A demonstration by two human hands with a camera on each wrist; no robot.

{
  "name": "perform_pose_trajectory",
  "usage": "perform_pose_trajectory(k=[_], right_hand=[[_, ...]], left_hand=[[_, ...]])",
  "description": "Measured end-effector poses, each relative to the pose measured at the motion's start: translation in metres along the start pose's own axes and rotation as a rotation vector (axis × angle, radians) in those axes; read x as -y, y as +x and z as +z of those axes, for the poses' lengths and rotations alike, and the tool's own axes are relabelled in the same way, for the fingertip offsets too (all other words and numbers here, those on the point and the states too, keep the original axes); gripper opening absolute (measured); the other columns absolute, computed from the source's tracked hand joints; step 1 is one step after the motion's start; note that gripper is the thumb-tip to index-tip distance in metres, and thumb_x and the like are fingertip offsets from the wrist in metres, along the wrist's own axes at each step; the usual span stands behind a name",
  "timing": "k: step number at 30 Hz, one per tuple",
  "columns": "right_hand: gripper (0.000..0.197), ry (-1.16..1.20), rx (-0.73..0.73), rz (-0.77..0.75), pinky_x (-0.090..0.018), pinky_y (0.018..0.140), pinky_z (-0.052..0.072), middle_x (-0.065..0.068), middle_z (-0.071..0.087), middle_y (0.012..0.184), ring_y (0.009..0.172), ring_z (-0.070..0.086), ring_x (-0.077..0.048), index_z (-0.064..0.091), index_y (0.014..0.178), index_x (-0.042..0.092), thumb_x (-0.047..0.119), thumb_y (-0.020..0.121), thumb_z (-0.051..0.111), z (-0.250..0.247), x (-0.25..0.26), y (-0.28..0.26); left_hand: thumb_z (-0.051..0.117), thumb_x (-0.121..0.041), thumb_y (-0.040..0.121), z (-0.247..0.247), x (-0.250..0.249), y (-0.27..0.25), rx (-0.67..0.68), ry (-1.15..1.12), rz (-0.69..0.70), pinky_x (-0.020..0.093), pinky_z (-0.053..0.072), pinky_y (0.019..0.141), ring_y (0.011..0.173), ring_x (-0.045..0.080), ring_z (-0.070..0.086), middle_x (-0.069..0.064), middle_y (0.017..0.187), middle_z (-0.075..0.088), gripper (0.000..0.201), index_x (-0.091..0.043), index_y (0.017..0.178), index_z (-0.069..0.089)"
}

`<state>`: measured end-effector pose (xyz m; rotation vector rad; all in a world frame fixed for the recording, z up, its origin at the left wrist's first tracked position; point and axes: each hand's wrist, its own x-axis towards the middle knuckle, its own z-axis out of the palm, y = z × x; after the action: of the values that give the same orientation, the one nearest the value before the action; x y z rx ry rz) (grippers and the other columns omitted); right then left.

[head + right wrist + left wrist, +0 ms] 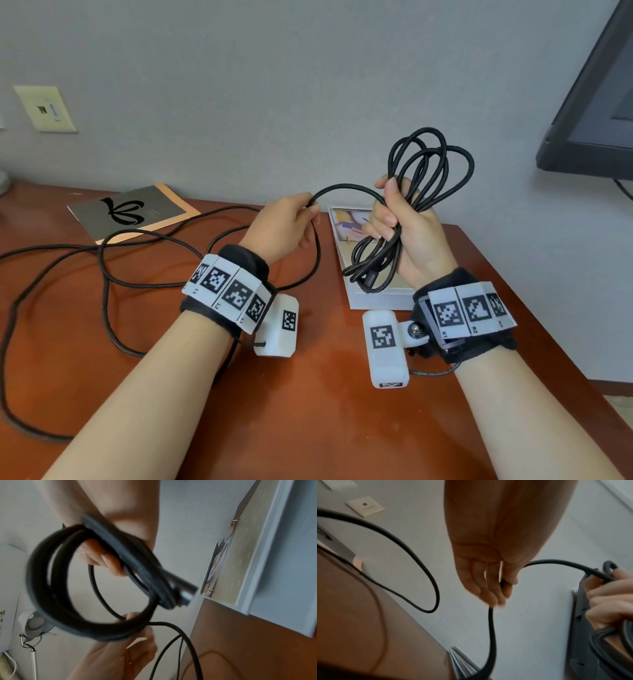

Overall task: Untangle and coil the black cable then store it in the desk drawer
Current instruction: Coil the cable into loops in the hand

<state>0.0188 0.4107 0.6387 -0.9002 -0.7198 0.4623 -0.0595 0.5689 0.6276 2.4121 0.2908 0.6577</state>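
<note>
My right hand (399,219) grips a bundle of several loops of the black cable (432,161), held upright above the desk; the loops stick out above and below the fist, and the plug end (370,278) hangs at the bottom. A short arc of cable runs from the bundle to my left hand (301,216), which pinches the strand between thumb and fingers. The rest of the cable (102,270) trails in loose loops over the left of the wooden desk (308,411). In the right wrist view the coil (56,601) hangs round my fingers (109,563). No drawer is in view.
A white binder (376,294) lies on the desk under my right hand. A grey booklet (133,212) lies at the back left. A dark monitor (596,102) hangs at the upper right. A wall socket plate (46,108) is on the left wall.
</note>
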Motion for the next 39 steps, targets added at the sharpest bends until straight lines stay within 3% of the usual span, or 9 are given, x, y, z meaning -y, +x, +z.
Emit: perform_pose_trajectory(k=[4, 8, 13, 17, 22, 27, 29, 35, 39], right_hand=[[0.012, -0.172, -0.074, -0.057, -0.017, 0.043, 0.031, 0.008, 0.032, 0.048, 0.040, 0.031, -0.005, 0.050, 0.089, 0.009, 0.013, 0.098, 0.044, -0.002, 0.000, 0.001], [0.014, -0.275, -0.138, -0.109, -0.015, 0.042, 0.034, 0.007, 0.032, 0.048, 0.041, 0.030, -0.004, 0.051, 0.081, 0.011, 0.011, 0.095, 0.049, -0.003, -0.002, 0.002], [0.019, -0.591, -0.137, -0.163, -0.016, 0.047, 0.034, 0.015, 0.044, 0.040, 0.039, 0.038, 0.000, 0.054, 0.074, 0.017, 0.014, 0.093, 0.055, -0.005, -0.008, 0.002], [0.036, -0.648, -0.101, -0.103, -0.029, 0.051, 0.036, 0.011, 0.038, 0.045, 0.045, 0.036, -0.010, 0.053, 0.077, -0.008, 0.024, 0.094, 0.052, -0.004, -0.013, 0.001], [0.054, -0.718, -0.030, -0.043, -0.034, 0.053, 0.028, -0.007, 0.028, 0.055, 0.050, 0.027, -0.020, 0.050, 0.081, -0.019, 0.033, 0.096, 0.048, -0.002, -0.023, -0.002], [0.057, -0.683, -0.037, -0.014, -0.030, 0.052, 0.028, 0.007, 0.030, 0.047, 0.045, 0.030, -0.009, 0.051, 0.085, -0.017, 0.039, 0.090, 0.055, -0.006, -0.028, -0.001], [0.038, -0.687, -0.014, -0.022, -0.027, 0.054, 0.032, 0.013, 0.039, 0.045, 0.045, 0.037, -0.004, 0.060, 0.074, 0.002, 0.035, 0.090, 0.057, -0.006, -0.027, -0.002], [0.017, -0.761, 0.016, -0.040, -0.024, 0.060, 0.040, 0.018, 0.050, 0.041, 0.044, 0.045, 0.001, 0.064, 0.075, 0.025, 0.016, 0.089, 0.061, -0.001, -0.021, -0.005], [0.019, -0.713, -0.106, -0.093, -0.026, 0.059, 0.041, 0.009, 0.055, 0.055, 0.049, 0.047, 0.000, 0.066, 0.078, 0.007, 0.021, 0.089, 0.062, -0.006, -0.018, 0.000]], left_hand=[[0.039, -0.034, 0.099, -0.007, 0.000, 0.000, -0.179, 0.206, 0.017, 0.027, 0.028, 0.060, 0.070, 0.019, 0.047, 0.003, 0.080, 0.048, 0.032, -0.013, 0.094, 0.062], [0.040, -0.033, 0.099, -0.008, -0.009, 0.001, -0.282, 0.099, 0.067, 0.018, 0.029, 0.051, 0.054, 0.012, 0.044, -0.003, 0.057, 0.046, 0.035, -0.009, 0.092, 0.065], [0.040, -0.033, 0.099, -0.006, -0.024, 0.000, -0.326, 0.073, 0.093, 0.031, 0.029, 0.050, 0.054, 0.022, 0.043, 0.003, 0.054, 0.044, 0.040, -0.002, 0.090, 0.063], [0.041, -0.030, 0.099, -0.006, -0.034, -0.002, -0.321, 0.021, 0.078, 0.032, 0.020, 0.051, 0.051, 0.017, 0.037, -0.004, 0.051, 0.038, 0.038, -0.016, 0.064, 0.045], [0.042, -0.014, 0.096, -0.004, -0.051, -0.008, -0.215, -0.024, 0.094, 0.031, 0.039, 0.062, 0.068, 0.022, 0.055, 0.003, 0.074, 0.062, 0.028, -0.011, 0.119, 0.058], [0.037, -0.016, 0.099, -0.007, -0.053, -0.010, -0.167, -0.029, 0.120, 0.033, 0.038, 0.056, 0.062, 0.018, 0.052, -0.001, 0.065, 0.058, 0.026, -0.010, 0.085, 0.059], [0.036, -0.017, 0.099, -0.007, -0.051, -0.008, -0.172, -0.041, 0.108, 0.034, 0.036, 0.056, 0.058, 0.018, 0.050, 0.000, 0.062, 0.056, 0.032, -0.011, 0.074, 0.054], [0.037, -0.018, 0.099, -0.012, -0.050, -0.008, -0.114, -0.016, 0.109, 0.031, 0.042, 0.058, 0.060, 0.015, 0.054, 0.003, 0.067, 0.060, 0.026, -0.011, 0.089, 0.059], [0.042, -0.028, 0.098, -0.010, -0.049, -0.011, 0.075, 0.121, 0.055, 0.038, 0.051, 0.081, 0.089, 0.024, 0.064, 0.009, 0.095, 0.070, 0.032, -0.013, 0.121, 0.058]])
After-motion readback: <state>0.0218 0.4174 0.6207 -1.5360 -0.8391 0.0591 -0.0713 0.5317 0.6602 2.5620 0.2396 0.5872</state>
